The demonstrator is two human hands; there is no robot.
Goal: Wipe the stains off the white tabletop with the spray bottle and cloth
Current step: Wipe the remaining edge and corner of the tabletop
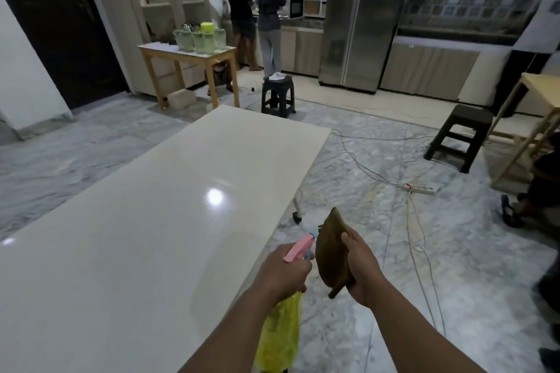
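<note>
A long white tabletop (157, 221) stretches from lower left toward the middle, glossy with a light reflection; no stain stands out on it. My left hand (281, 272) grips a spray bottle (280, 330) with a yellow body and a pink and blue trigger head, held just past the table's right edge. My right hand (362, 269) holds a folded brown cloth (331, 251) upright over the floor, right beside the bottle's nozzle.
Cables and a power strip (419, 189) lie on the marble floor to the right. Two dark stools (278, 97) (462, 136) stand beyond. A small wooden table (188, 59) with jars is at the back left. Two people stand at the kitchen counter; another person is at the right edge.
</note>
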